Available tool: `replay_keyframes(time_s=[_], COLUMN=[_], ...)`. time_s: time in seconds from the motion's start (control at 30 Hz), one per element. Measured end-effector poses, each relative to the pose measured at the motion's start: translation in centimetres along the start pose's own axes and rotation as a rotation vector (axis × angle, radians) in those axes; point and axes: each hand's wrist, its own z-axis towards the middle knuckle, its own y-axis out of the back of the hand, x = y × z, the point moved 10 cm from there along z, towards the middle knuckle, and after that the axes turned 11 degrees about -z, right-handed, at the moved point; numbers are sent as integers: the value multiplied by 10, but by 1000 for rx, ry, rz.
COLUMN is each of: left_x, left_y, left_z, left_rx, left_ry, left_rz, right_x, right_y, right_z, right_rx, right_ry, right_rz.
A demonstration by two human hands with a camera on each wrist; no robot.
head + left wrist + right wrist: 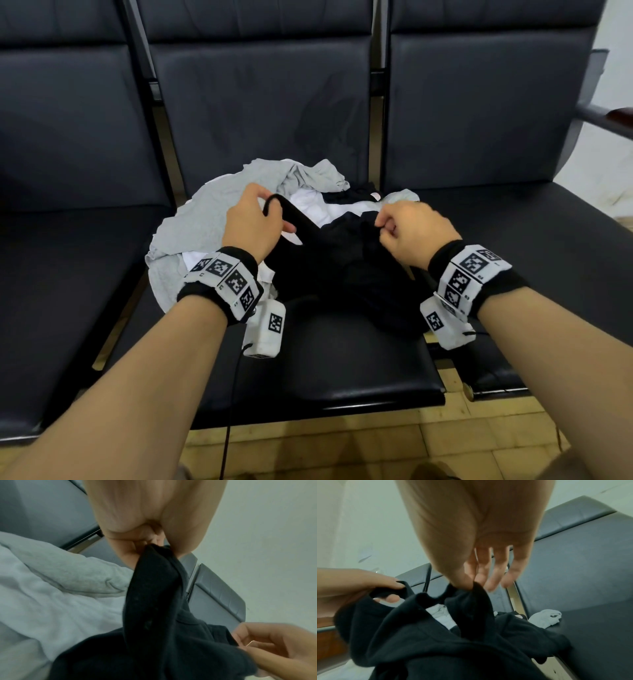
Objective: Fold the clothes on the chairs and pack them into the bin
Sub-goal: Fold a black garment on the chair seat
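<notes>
A black garment lies bunched on the middle chair seat, over a pile with a grey garment and a white garment. My left hand pinches one edge of the black garment and lifts it. My right hand pinches another edge of the black cloth between thumb and forefinger, its other fingers spread loosely. The two hands hold the cloth a little above the pile. No bin shows in any view.
Three dark padded chairs stand in a row; the left seat and right seat flank the pile. A small white cloth lies at the right seat's inner edge. A wooden armrest juts at far right. Tiled floor lies below.
</notes>
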Motion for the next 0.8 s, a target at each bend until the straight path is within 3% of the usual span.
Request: replay_keyframes(time_s=[0.1, 0.27, 0.43, 0.57, 0.67, 0.73, 0.8], left_x=[-17, -46, -77, -111, -135, -153, -164], left_y=[4, 4, 6, 22, 35, 41, 45], left_z=[-3, -11, -17, -24, -30, -35, -40], left_rx=[-33, -5, 75, 64, 69, 103, 138], left_ry=[3, -3, -96, -244, -329, -384, -426], left_rz=[-187, -504, -592, -544, -556, -514, -436], right_x=[-15, -30, -25, -28, -14, 0, 13], right_y=[33, 63, 81, 103, 130, 151, 168], right_z=[-3, -10, -14, -18, -23, -31, -41], right_rx=[-280, -431, -456, -454, -384, -346, -343], right_ry=[-62, -94, -68, -139, -70, 39, 136], right_rz=[125, 490, 793, 1191, 1493, 1509, 1377])
